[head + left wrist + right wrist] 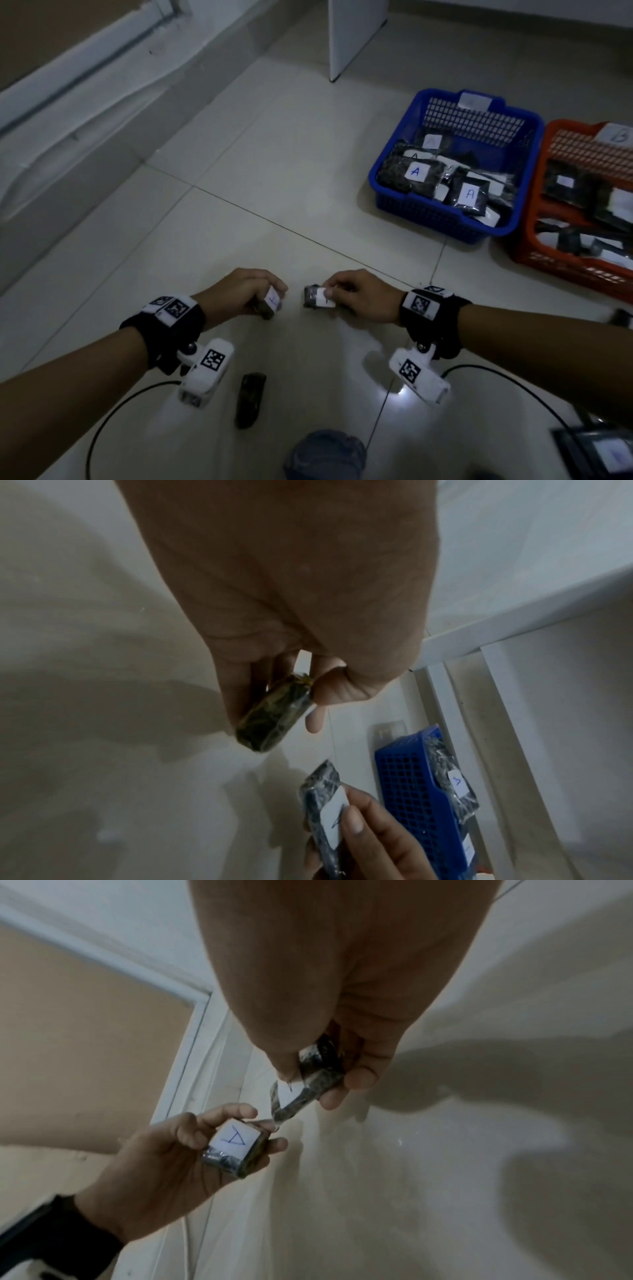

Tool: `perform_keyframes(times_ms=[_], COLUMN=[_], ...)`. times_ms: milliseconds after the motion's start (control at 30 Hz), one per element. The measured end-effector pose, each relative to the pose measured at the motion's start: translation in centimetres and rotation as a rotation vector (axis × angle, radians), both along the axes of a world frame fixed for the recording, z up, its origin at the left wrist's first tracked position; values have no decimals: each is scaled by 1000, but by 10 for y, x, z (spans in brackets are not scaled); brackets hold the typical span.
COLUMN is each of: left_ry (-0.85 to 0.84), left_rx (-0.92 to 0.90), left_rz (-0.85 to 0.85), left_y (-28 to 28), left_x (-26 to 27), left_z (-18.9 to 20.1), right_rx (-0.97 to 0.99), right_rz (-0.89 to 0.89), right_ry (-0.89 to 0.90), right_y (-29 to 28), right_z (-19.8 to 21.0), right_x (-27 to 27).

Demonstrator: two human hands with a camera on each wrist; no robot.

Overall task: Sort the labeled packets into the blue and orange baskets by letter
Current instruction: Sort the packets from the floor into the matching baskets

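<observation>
My left hand grips a small dark packet whose white label reads "A". Just to its right, my right hand pinches a second dark packet with a white label; its letter is partly under my thumb. Both hands hover low over the tiled floor, a short gap apart. The blue basket at upper right holds several packets marked "A". The orange basket beside it carries a "B" tag and holds several packets too.
Another dark packet lies on the floor below my hands. A dark packet lies at the right edge. A white cabinet panel stands behind the baskets. A knee in denim is at the bottom, and a device with a screen at lower right.
</observation>
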State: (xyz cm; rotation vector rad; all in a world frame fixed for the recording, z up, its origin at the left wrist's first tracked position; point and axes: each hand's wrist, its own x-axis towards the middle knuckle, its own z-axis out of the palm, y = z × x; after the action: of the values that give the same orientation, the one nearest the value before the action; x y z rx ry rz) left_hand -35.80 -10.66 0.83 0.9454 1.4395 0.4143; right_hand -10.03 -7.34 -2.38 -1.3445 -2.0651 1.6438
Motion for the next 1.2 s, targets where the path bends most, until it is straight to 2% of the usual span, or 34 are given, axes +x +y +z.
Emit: perform_keyframes(times_ms=[133,233,400,467,600,767,867,967,1067,1200], left_ry=[-331,-457,-339,-365,-388,-276,-289,-282,-164,-14], left_rx=[-163,-178,-12,50,245,489,545,595,688,797], left_rz=[226,297,178,160,18,-52,-59,-197,-368,-320], left_y=[8,16,42,58,98,141,158,171,179,183], left_x=[13,26,55,73,113,159,184,205,224,247], left_z=[6,11,14,20,31,44,50,53,54,49], right_rx=[-224,-281,-192,-169,-75,62,64,51,34,58], right_rz=[-170,-266,-315,-347,-511,-737,-862,-907,-919,-983], right_ry=[117,159,155,171,249,296,327,348,325,265], right_y=[6,9,20,26,41,62,69,73,74,78], right_z=[12,17,30,39,62,89,94,93,90,81], right_x=[14,29,64,80,115,154,174,189,196,197])
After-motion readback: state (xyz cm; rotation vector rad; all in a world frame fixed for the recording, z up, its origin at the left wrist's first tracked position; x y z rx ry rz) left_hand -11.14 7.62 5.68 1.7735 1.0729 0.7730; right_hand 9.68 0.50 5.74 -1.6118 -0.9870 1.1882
